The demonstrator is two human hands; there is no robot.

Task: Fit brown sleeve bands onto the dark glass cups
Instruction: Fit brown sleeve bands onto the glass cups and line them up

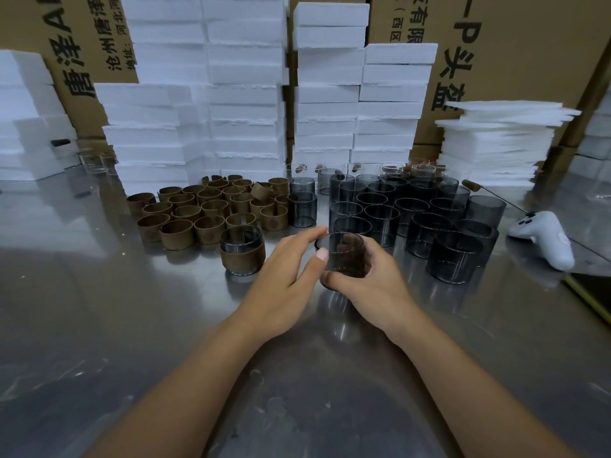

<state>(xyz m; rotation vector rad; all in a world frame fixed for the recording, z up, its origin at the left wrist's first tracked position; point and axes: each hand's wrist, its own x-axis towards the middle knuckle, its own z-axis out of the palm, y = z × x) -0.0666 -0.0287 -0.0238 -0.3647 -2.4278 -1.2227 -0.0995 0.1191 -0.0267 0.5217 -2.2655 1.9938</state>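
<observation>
**One cup in hand, a whole lot waiting**

Nearest to us, our right hand point(367, 285) is curled round a bare dark glass cup point(345, 256), holding it tilted just above the steel table point(132, 325). Our left hand point(281, 269) is loose, fingers mostly straight, with the thumb and forefinger tips touching the cup's left side.

Just left of that stands a finished cup point(242, 251) with its brown band already on. Behind it sit the empty brown sleeve bands point(205, 209), bunched together, and to their right a crowd of unsleeved cups point(413, 209). A white controller point(545, 239) lies far right. At the back, white foam blocks point(244, 94) are stacked against cardboard boxes point(512, 61).
</observation>
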